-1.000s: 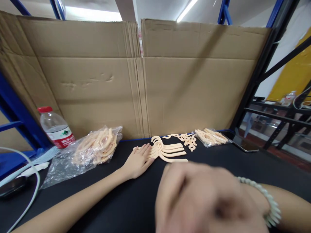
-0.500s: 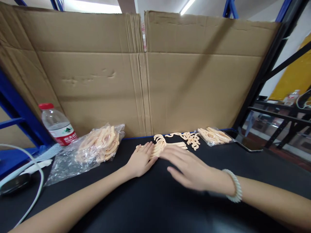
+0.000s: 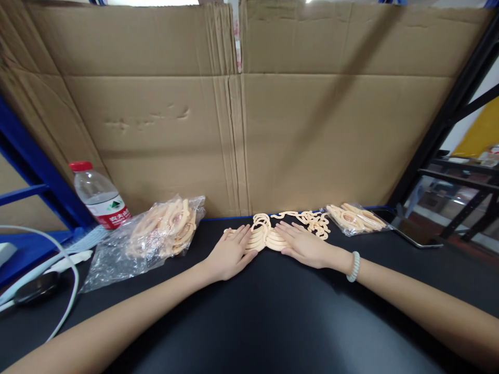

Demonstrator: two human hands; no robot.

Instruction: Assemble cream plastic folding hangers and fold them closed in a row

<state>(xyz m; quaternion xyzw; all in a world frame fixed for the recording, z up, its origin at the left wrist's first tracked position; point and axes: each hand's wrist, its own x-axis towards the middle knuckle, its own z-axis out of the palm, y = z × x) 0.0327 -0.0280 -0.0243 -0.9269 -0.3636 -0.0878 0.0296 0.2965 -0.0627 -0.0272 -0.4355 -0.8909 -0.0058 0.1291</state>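
Observation:
A small stack of cream plastic hangers (image 3: 264,236) lies on the black tabletop (image 3: 273,317) close to the cardboard wall. My left hand (image 3: 231,252) rests flat on the stack's left end, fingers stretched out. My right hand (image 3: 304,244), with a pale bead bracelet at the wrist, lies flat on the stack's right end, fingers spread. Neither hand grips anything. Behind my right hand sit several loose cream hooks (image 3: 312,221).
A clear bag of hangers (image 3: 156,234) lies to the left, with a red-capped water bottle (image 3: 99,196) behind it. A smaller bag of cream parts (image 3: 356,218) and a phone (image 3: 415,231) lie to the right. White cable and blue shelf frame at far left.
My right hand, blurred close to the camera a second ago, has moved forward and settled flat on the hanger stack. The left hand stayed put. The view tipped down slightly.

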